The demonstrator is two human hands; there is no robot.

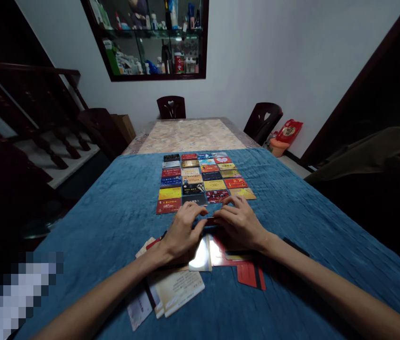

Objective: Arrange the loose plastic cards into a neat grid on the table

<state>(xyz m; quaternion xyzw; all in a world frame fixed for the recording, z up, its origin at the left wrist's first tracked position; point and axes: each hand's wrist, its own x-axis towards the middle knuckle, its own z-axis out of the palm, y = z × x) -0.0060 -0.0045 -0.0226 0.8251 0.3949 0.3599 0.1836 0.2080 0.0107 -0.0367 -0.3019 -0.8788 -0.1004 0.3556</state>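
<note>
Between my two hands a dark reddish card (210, 221) is held low over the cloth, seen nearly edge-on. My left hand (187, 225) pinches its left end with thumb and fingers. At its right end, the fingers of my right hand (240, 221) are closed on it. Just beyond them lie rows of colourful plastic cards, with a red card (169, 206) at the near left corner and a black card (193, 189) one row up. Under and in front of my wrists is a loose pile of cards, including a cream card (184, 290) and a red striped card (249, 275).
A blue cloth (115, 217) covers the near part of the table; its far part has a patterned top (189, 134). Dark chairs (171, 107) stand around it. A stair railing is at left. At right are a red bag (290, 131) and an orange bucket (278, 147).
</note>
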